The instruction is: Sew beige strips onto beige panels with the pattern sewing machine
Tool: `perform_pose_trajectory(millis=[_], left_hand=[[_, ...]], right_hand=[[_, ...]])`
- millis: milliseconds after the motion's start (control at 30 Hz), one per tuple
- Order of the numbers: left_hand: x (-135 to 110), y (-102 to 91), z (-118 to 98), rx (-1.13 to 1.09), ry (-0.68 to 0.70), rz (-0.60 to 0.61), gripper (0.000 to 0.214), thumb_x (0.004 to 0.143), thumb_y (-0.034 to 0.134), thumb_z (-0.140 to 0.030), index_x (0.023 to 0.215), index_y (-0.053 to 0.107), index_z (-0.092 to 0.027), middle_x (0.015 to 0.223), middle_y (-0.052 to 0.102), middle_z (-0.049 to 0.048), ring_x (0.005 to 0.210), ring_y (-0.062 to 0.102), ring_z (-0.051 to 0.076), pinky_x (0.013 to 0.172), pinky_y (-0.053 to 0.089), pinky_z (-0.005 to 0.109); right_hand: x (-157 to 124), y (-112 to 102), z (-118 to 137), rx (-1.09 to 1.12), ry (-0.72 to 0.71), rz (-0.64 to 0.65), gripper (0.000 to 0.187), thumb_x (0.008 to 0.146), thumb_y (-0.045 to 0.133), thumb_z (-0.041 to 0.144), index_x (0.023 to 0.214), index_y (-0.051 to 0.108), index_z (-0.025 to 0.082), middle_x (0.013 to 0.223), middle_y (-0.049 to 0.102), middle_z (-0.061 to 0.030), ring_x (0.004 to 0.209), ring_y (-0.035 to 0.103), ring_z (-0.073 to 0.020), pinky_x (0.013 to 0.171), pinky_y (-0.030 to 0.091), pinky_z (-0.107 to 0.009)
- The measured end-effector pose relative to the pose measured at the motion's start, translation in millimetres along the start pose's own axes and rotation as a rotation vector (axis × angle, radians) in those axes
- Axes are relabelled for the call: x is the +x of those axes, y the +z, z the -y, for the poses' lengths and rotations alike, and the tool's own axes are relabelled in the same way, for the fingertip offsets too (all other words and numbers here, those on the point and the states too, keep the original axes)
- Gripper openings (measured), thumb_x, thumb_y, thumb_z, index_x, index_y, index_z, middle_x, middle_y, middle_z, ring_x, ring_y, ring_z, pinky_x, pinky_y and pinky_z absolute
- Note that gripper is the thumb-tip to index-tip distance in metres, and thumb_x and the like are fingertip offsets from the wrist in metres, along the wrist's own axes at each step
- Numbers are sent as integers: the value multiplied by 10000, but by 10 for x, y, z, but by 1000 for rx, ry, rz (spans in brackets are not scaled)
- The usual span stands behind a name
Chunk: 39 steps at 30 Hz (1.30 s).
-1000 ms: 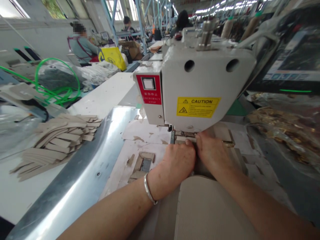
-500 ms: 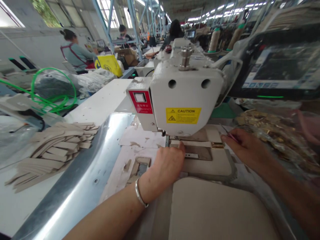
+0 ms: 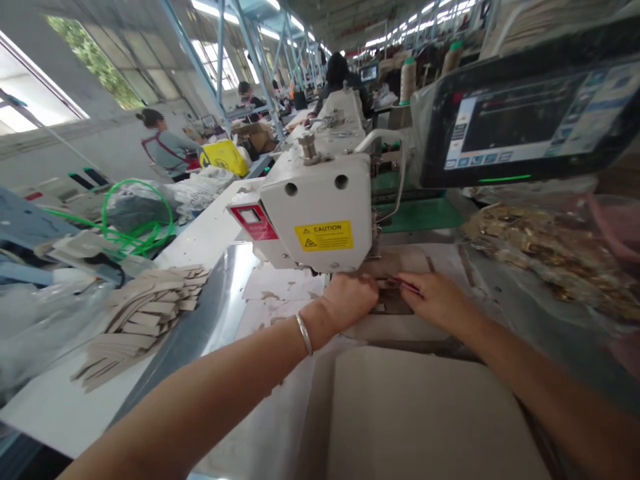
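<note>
My left hand [image 3: 353,300], a silver bangle on its wrist, is closed just below the sewing machine head [image 3: 315,200]. Its fingers curl down over the beige work, and what they hold or press is hidden. Close on its right, my right hand [image 3: 437,300] pinches a slim pointed tool [image 3: 410,287] with a reddish-purple body. The tool's tip points left towards my left fingers. Both hands are over a beige template [image 3: 400,327] with a dark slot. Nearer to me lies a large beige panel [image 3: 425,407] with rounded corners.
Cut beige strips [image 3: 145,313] are heaped on the white table at left. A bag of gold metal fittings [image 3: 525,240] lies at right below a control screen [image 3: 520,120]. A green cable [image 3: 135,227] loops at far left. A co-worker [image 3: 167,147] is further back.
My right hand has moved left with the pointed tool, from the gold fitting to beside my left hand. My left fingers have curled in. The camera view has turned to the right.
</note>
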<state>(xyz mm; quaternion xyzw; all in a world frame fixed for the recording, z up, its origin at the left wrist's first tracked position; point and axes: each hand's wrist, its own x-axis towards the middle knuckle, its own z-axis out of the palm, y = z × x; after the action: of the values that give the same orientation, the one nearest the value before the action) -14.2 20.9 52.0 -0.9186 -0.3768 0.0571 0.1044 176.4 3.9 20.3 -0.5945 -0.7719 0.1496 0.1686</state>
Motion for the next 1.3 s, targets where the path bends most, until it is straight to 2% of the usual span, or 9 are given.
perform_pose_trajectory(millis=[133, 367, 533, 700, 833, 1000, 1100, 1200, 1300], left_hand=[[-45, 98, 16, -13, -90, 3, 225, 967, 408, -93, 990, 632, -90, 813, 716, 162, 759, 741, 267, 609, 546, 318], [-18, 124, -24, -17, -205, 0, 189, 987, 417, -144, 992, 606, -131, 881, 738, 128, 804, 752, 265, 631, 565, 314], [35, 124, -57, -18, -144, 14, 188, 1005, 411, -167, 1070, 586, -142, 889, 740, 105, 817, 755, 254, 644, 562, 303], [14, 238, -53, -38, -256, -50, 226, 1025, 375, -218, 1065, 579, -129, 825, 732, 113, 800, 755, 269, 650, 561, 323], [9, 259, -75, -53, -310, -37, 226, 1012, 375, -194, 1080, 577, -118, 815, 730, 122, 792, 752, 271, 660, 560, 330], [-8, 177, -100, -107, -348, -2, 240, 1024, 382, -243, 1074, 605, -169, 892, 747, 106, 818, 747, 251, 711, 562, 337], [-10, 147, -88, -110, -329, 8, 231, 1028, 392, -249, 1089, 609, -198, 902, 753, 81, 830, 748, 240, 717, 560, 323], [9, 143, -63, -76, -267, 13, 235, 1038, 381, -255, 1091, 603, -197, 876, 752, 81, 812, 753, 245, 692, 561, 313], [31, 142, -44, -34, -233, 29, 240, 1042, 375, -247, 1104, 592, -167, 818, 736, 104, 801, 757, 251, 679, 564, 305]], right_hand=[[-53, -11, 7, -47, -4, 21, 325, 881, 436, 237, 922, 758, 208, 762, 728, -48, 655, 626, -173, 600, 346, -257], [-58, -14, 12, -116, -18, 46, 400, 901, 429, 245, 1145, 746, 238, 971, 773, -81, 843, 693, -230, 678, 389, -288], [-42, -32, 48, -153, 15, 90, 342, 902, 421, 252, 993, 751, 235, 898, 761, -72, 823, 687, -230, 640, 353, -288], [-51, -51, 84, -157, 36, 89, 336, 911, 416, 263, 986, 742, 234, 918, 760, -82, 839, 689, -242, 626, 340, -292], [-54, -56, 101, -145, 40, 82, 339, 913, 436, 265, 1058, 741, 252, 960, 764, -74, 855, 691, -237, 629, 361, -284], [-53, -124, 21, 25, 98, -9, 401, 975, 425, 496, 1120, 671, 213, 869, 748, -66, 804, 684, -225, 624, 385, -276], [-55, -153, -54, -77, 150, -87, 393, 989, 405, 482, 1134, 634, 196, 846, 732, -72, 778, 679, -241, 601, 356, -284], [-52, -128, -66, -46, 97, -112, 326, 968, 475, 443, 1128, 627, 203, 942, 743, -67, 827, 684, -237, 636, 366, -286], [-48, -95, -18, -64, 88, -108, 334, 996, 431, 445, 1143, 599, 196, 918, 744, -69, 814, 682, -235, 621, 340, -291]])
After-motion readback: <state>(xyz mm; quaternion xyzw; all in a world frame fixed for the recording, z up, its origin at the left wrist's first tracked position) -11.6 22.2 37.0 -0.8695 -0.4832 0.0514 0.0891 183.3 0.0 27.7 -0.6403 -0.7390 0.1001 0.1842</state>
